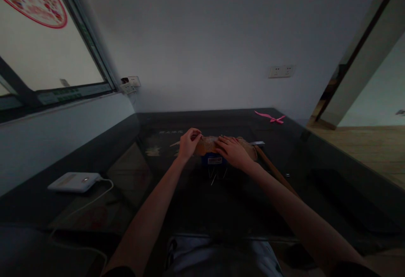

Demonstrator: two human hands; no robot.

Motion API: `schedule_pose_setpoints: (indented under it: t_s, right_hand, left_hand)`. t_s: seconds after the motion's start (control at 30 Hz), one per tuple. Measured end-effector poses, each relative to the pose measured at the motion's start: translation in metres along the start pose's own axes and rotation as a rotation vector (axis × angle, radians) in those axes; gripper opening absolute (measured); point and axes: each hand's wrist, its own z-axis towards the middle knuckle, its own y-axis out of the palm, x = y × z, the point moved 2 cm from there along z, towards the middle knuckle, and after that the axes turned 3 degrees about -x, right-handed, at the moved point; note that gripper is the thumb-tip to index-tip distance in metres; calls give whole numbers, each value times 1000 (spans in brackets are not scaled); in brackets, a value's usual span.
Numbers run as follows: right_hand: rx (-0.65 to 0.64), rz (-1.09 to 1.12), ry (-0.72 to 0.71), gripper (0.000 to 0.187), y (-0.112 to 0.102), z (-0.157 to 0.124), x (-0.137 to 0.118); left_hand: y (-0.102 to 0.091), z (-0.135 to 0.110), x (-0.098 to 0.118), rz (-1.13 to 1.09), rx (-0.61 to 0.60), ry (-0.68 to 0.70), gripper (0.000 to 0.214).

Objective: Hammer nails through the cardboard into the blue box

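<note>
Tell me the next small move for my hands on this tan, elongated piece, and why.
Probably steady the tan, elongated piece with light pressure from the right hand, then adjust its left end with the left hand. The right hand lies flat across it, which suits steadying; the left fingers bend in at that end, which suits fine work.

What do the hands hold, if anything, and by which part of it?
A brown bundle: the left hand seems to pinch its left end; the right hand rests over its middle.
</note>
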Motion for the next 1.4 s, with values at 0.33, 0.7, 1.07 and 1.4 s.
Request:
schedule_pose_setpoints:
  t_s: [0.33, 0.7, 1.07, 1.4]
  right_hand:
    - [8, -1, -74, 43, 2, 0, 4]
    - [202, 99, 156, 36, -52, -47, 39]
    - [-150, -202, 582, 42, -21, -159, 84]
    - [-397, -125, 629, 26, -20, -142, 105]
  left_hand:
    - [0, -2, 1, 43, 4, -10, 8]
    - [2, -6, -1, 64, -45, 14, 8]
    - [2, -8, -2, 60, -43, -1, 8]
    - [3, -7, -5, 168, -80, -29, 12]
